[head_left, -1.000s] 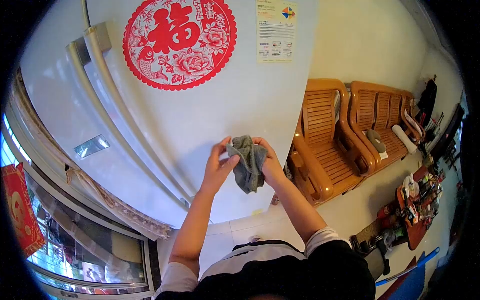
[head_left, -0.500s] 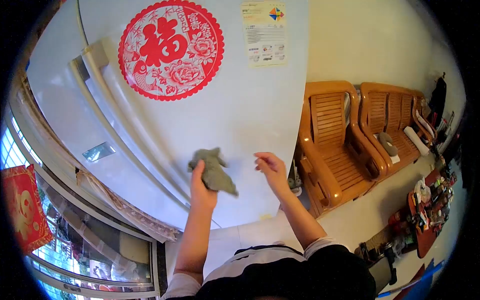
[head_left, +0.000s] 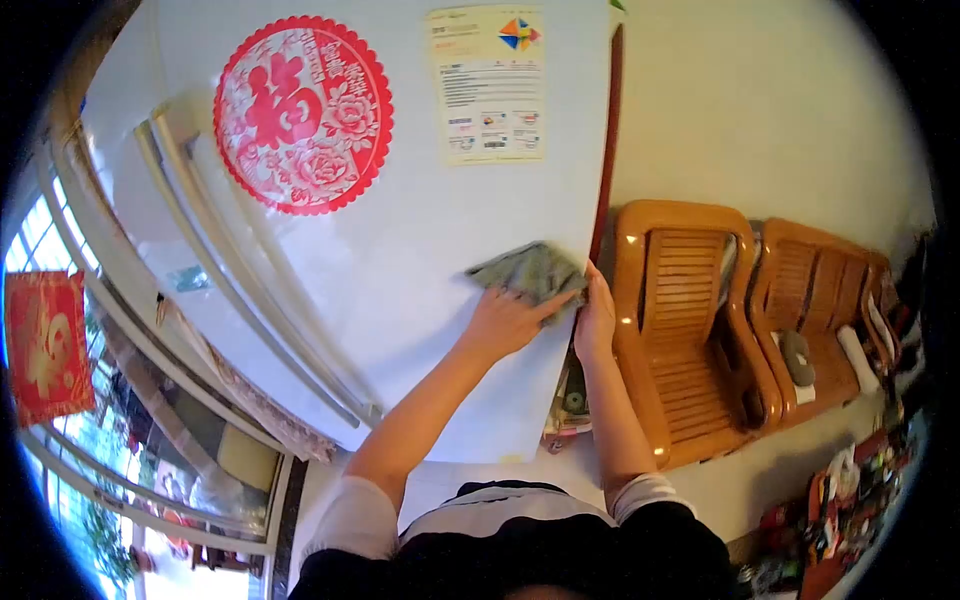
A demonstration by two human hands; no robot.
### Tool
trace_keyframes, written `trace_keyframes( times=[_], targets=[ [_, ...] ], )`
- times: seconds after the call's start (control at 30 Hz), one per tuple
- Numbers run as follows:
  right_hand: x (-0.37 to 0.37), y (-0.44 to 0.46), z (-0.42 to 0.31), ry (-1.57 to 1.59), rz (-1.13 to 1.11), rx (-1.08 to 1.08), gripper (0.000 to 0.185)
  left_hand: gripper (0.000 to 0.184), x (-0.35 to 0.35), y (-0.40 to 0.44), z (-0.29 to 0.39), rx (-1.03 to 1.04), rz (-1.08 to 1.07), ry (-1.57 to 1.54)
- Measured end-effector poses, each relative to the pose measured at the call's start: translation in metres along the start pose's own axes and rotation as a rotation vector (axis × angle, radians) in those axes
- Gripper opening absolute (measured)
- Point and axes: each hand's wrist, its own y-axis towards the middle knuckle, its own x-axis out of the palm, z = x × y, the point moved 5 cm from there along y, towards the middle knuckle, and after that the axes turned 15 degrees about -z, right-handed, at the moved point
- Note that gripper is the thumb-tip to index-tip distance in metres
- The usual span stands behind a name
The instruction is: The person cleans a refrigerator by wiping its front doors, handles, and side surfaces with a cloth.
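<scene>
A grey-green cloth (head_left: 530, 270) lies spread against the white refrigerator door (head_left: 430, 240), close to its right edge. My left hand (head_left: 500, 325) presses the cloth to the door, its fingers over the lower part and one finger stretched toward the edge. Beside the cloth's right end, my right hand (head_left: 597, 315) rests along the refrigerator's side edge with its fingers pointing up. Part of those fingers is hidden, and whether they touch the cloth is unclear.
A round red-and-white decoration (head_left: 305, 115) and a printed sheet (head_left: 488, 85) are stuck on the door. Long handles (head_left: 250, 270) run down its left. Wooden chairs (head_left: 690, 330) stand at the right, and a cluttered low table (head_left: 825, 520) is beyond them. Windows (head_left: 150, 480) are at left.
My left hand has carried the cloth rightward and spread it on the door near the edge. My right hand has moved right to the refrigerator's side. The view has shifted.
</scene>
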Motion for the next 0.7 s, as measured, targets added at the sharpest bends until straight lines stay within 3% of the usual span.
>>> trace_keyframes(
  times=[0.1, 0.2, 0.27, 0.3, 0.37, 0.43, 0.53, 0.57, 0.63, 0.7],
  targets=[
    [-0.019, -0.005, 0.02, 0.22, 0.161, 0.119, 0.046, 0.066, -0.021, 0.051, 0.004, -0.036, -0.059, 0.018],
    [-0.026, 0.002, 0.023, 0.231, 0.096, 0.121, 0.042, 0.065, -0.041, 0.081, 0.01, -0.155, -0.109, 0.048],
    [-0.033, 0.001, 0.023, 0.258, 0.099, 0.138, 0.042, 0.063, -0.04, 0.072, 0.019, -0.22, 0.17, 0.029],
    [-0.035, 0.001, 0.019, 0.246, 0.086, 0.151, 0.042, 0.063, -0.024, 0.061, 0.022, -0.241, 0.172, 0.031],
    [-0.037, 0.003, 0.016, 0.233, 0.065, 0.169, 0.042, 0.059, 0.021, 0.022, 0.031, -0.19, 0.047, -0.072],
    [-0.039, 0.011, 0.008, -0.04, -0.11, 0.123, 0.05, 0.054, 0.052, -0.019, 0.04, -0.171, -0.157, -0.044],
    [-0.041, 0.019, 0.002, -0.158, -0.062, 0.161, 0.056, 0.053, 0.064, -0.034, 0.032, -0.286, -0.297, -0.111],
    [-0.027, 0.022, -0.012, -0.196, -0.121, 0.077, 0.058, 0.053, 0.062, -0.029, 0.028, -0.298, -0.298, -0.114],
    [-0.007, 0.029, -0.017, -0.231, -0.187, 0.0, 0.061, 0.052, 0.026, -0.002, 0.003, -0.411, -0.123, -0.028],
    [0.005, 0.035, -0.013, -0.028, -0.216, -0.067, 0.067, 0.054, -0.005, 0.012, -0.022, -0.508, 0.015, 0.009]
  ],
)
